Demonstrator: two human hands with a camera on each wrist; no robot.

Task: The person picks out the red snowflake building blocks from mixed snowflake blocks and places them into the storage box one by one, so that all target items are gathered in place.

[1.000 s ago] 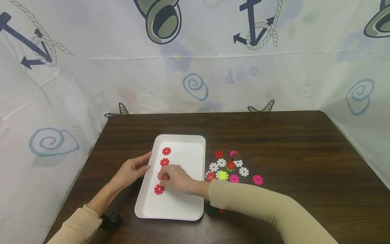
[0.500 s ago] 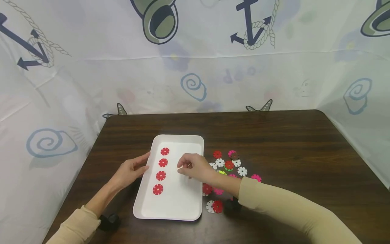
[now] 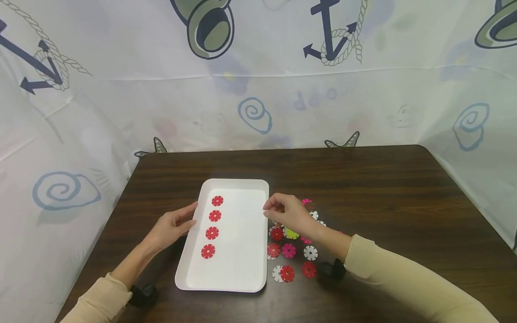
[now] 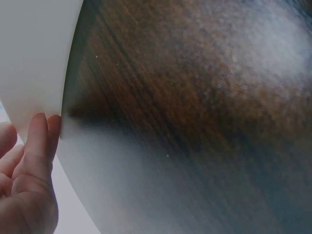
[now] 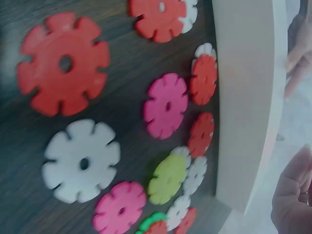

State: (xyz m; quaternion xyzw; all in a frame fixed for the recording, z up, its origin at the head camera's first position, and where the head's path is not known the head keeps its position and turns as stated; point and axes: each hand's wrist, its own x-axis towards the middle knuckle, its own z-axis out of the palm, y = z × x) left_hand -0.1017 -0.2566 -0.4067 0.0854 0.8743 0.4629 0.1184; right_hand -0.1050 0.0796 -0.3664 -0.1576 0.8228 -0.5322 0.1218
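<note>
A white tray lies on the table, with several red notched plastic discs in a column along its left side. My left hand touches the tray's left edge with thumb and fingers; in the left wrist view its fingers lie straight against the rim. Above the tray's right edge is my right hand, fingers loosely bent, with nothing visible between them. Just right of the tray lies a loose spread of discs: red, white, pink and yellow-green. My right hand partly covers that spread in the head view.
The dark wooden table extends to the right of the discs. A white patterned cloth hangs behind and beside it. A black wrist device sits on each wrist, the left one low beside the tray.
My right hand has moved from the red column across the tray to its right edge. The column is now fully visible. My left hand stays at the tray's left edge.
</note>
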